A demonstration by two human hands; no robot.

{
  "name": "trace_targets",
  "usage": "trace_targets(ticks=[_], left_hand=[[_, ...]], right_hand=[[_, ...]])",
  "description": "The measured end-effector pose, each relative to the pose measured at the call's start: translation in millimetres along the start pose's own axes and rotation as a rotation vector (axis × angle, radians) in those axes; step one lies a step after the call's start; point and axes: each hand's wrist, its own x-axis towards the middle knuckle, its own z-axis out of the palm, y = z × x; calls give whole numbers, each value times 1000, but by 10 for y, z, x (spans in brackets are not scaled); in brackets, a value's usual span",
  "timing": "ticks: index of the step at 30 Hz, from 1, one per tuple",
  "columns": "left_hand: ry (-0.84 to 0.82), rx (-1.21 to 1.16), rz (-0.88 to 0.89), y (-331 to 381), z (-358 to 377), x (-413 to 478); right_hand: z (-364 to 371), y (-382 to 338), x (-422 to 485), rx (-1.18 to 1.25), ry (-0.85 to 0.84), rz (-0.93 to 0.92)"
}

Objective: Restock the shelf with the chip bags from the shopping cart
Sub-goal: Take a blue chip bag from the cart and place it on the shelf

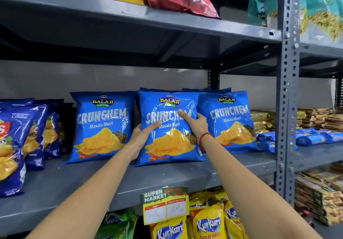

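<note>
Left hand (142, 133) grips left edge of middle blue Crunchem bag (168, 127), thumb on front. Right hand (194, 121) clasps right edge, index finger across front. Bag upright on grey shelf (167, 175), between two matching bags (101, 125) (229, 121).

Price tag (165, 205) on shelf edge; stacked brown packets (318, 192) lower right; red wrist thread (203, 138).

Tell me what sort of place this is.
Most likely a supermarket snack aisle: grey metal shelves stocked with rows of chip bags, and a price tag marked "Super Market" clipped to the shelf edge.
</note>
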Motion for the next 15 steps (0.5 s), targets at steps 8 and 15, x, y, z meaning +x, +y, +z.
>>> trace_targets(ticks=[8, 15], left_hand=[[332, 299, 198, 9, 100, -243], [311, 302, 721, -7, 668, -968]], right_hand=[[-171, -128, -294, -250, 61, -95], [-800, -109, -1111, -206, 246, -272]])
